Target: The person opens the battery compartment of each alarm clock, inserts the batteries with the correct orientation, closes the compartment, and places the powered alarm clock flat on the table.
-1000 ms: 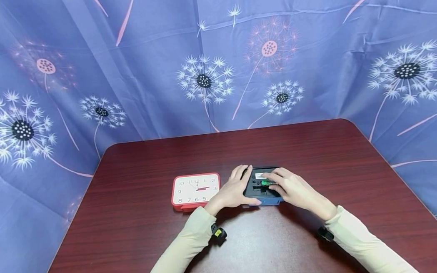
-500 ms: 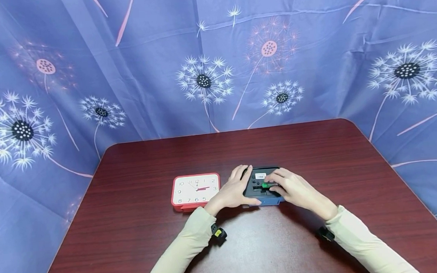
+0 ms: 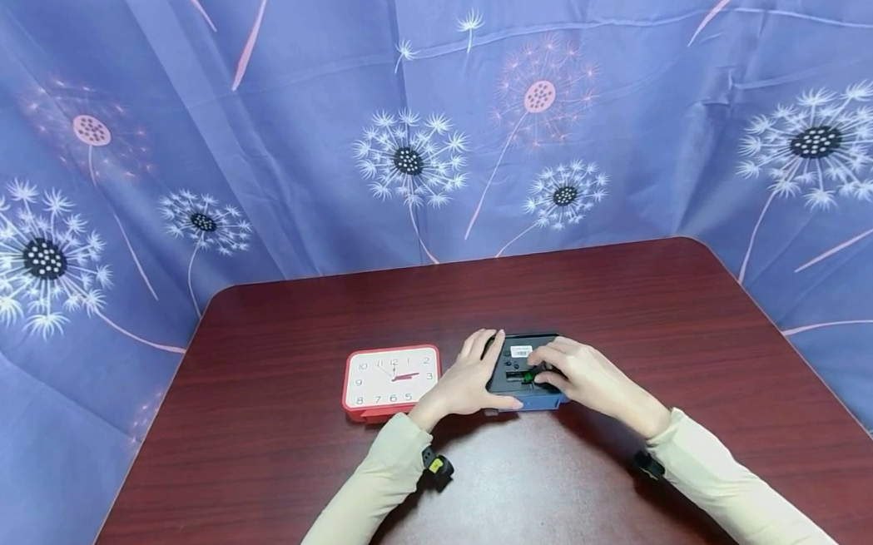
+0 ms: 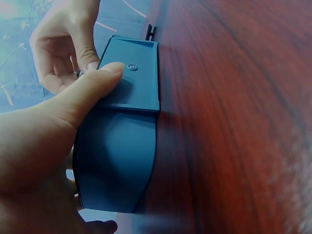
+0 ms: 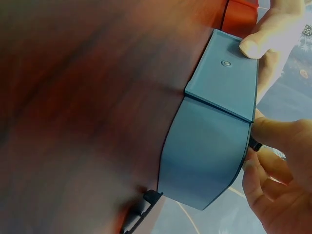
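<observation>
A blue clock (image 3: 536, 402) lies face down on the table, its black back (image 3: 499, 383) upward. My left hand (image 3: 464, 381) grips its left part, the thumb against the blue front side (image 4: 129, 87) and the fingers over the far edge. Over the slot in the back, my right hand (image 3: 581, 378) pinches a small green and black battery (image 3: 529, 378). The battery is partly hidden by my fingers. In the right wrist view its dark end (image 5: 254, 144) shows by the right thumb and fingers.
Left of the blue clock, a red clock (image 3: 368, 385) lies with its white dial up. A small black plastic piece (image 5: 146, 207) lies on the table (image 3: 307, 480) by the blue clock's right end. A patterned blue cloth (image 3: 311, 188) hangs behind.
The green battery has moved slightly toward the near side, down at the slot, with my right fingers. My left hand and both clocks stay in place.
</observation>
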